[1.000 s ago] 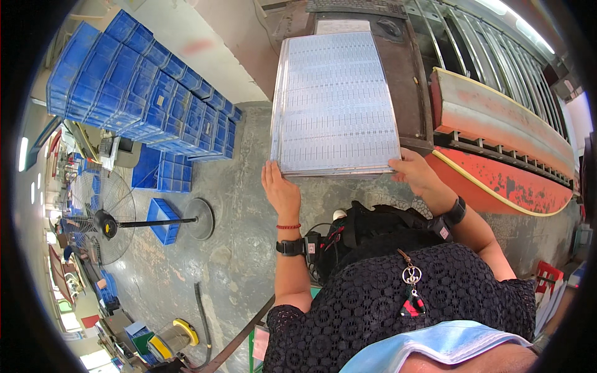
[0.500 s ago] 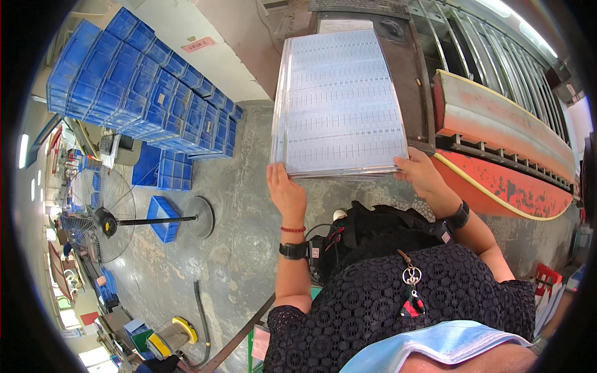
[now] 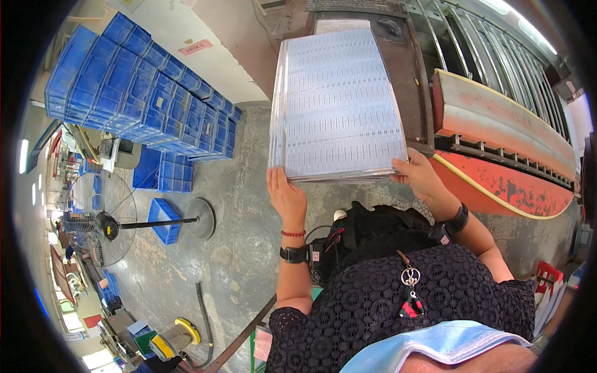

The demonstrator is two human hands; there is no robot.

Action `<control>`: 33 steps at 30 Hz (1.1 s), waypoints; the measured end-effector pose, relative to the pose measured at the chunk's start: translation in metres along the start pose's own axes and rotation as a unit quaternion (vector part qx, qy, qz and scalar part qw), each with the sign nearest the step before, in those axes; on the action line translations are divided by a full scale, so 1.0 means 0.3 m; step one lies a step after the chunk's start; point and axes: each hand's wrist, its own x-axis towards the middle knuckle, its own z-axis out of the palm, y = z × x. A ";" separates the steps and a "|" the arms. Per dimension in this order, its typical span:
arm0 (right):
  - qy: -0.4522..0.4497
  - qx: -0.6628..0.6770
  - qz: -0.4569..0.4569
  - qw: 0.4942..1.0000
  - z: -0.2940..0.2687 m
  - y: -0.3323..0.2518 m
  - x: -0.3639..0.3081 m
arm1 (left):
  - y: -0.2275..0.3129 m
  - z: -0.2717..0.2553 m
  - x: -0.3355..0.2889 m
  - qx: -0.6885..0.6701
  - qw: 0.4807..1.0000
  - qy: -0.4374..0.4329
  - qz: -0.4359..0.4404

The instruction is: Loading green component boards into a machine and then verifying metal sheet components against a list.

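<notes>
A stack of thin, pale silvery sheets (image 3: 339, 105) with rows of short dark lines and dotted bands is in front of me, its far end over a brown table (image 3: 413, 81). My left hand (image 3: 287, 198) grips the near left corner, fingers closed over the edge. The near right corner is pinched by my right hand (image 3: 423, 177), its thumb on top and the other fingers partly hidden below. The sheets are slightly fanned along the left and near edges. Whether the stack rests on the table at its far end I cannot tell.
Stacked blue crates (image 3: 143, 93) stand at the left. Nearer are a pedestal fan (image 3: 109, 225) and a single blue bin (image 3: 164, 221) on the grey floor. At the right is an orange machine (image 3: 504, 124) with a yellow-edged base. A keyboard (image 3: 354, 6) and mouse (image 3: 390, 27) lie at the far end.
The stack and both hands have shifted very slightly left and toward me in the picture. Both hands keep their hold on the near corners.
</notes>
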 end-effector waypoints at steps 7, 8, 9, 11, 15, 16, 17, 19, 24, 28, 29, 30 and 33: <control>0.039 0.084 -0.011 0.996 0.007 -0.016 0.010 | -0.004 0.004 -0.007 -0.003 1.000 0.007 0.010; 0.036 0.118 -0.016 0.992 0.010 -0.023 0.014 | -0.005 0.003 -0.009 -0.002 1.000 0.007 0.010; 0.036 0.118 -0.015 0.992 0.001 -0.018 0.029 | -0.006 0.000 -0.013 -0.006 1.000 0.008 0.008; 0.009 0.090 -0.017 0.996 -0.050 0.002 0.057 | 0.008 -0.002 -0.007 -0.016 1.000 0.007 0.014; -0.036 0.129 -0.012 0.991 -0.129 0.049 0.068 | 0.030 -0.049 -0.022 -0.014 1.000 -0.013 0.024; -0.010 0.150 -0.031 0.988 -0.141 0.034 0.038 | 0.043 -0.071 -0.025 -0.008 0.999 -0.041 0.028; 0.016 0.171 -0.048 0.984 -0.161 0.034 0.017 | 0.054 -0.089 -0.037 -0.005 0.999 -0.038 0.025; -0.005 0.143 -0.067 0.987 -0.292 0.068 -0.017 | 0.088 -0.121 -0.069 -0.268 0.942 -0.140 -0.144; -0.021 0.091 -0.046 0.995 -0.431 0.137 -0.108 | 0.084 -0.083 -0.110 -0.523 0.760 -0.221 -0.317; -0.014 0.118 -0.036 0.992 -0.425 0.163 -0.121 | 0.151 -0.070 -0.105 -0.501 0.752 -0.295 -0.310; 0.003 0.122 -0.047 0.991 -0.430 0.170 -0.117 | 0.164 -0.074 -0.112 -0.498 0.754 -0.296 -0.309; 0.004 0.124 -0.048 0.991 -0.443 0.169 -0.118 | 0.181 -0.077 -0.118 -0.484 0.760 -0.308 -0.307; -0.022 0.087 -0.064 0.994 -0.494 0.168 -0.111 | 0.206 -0.069 -0.145 -0.462 0.767 -0.322 -0.307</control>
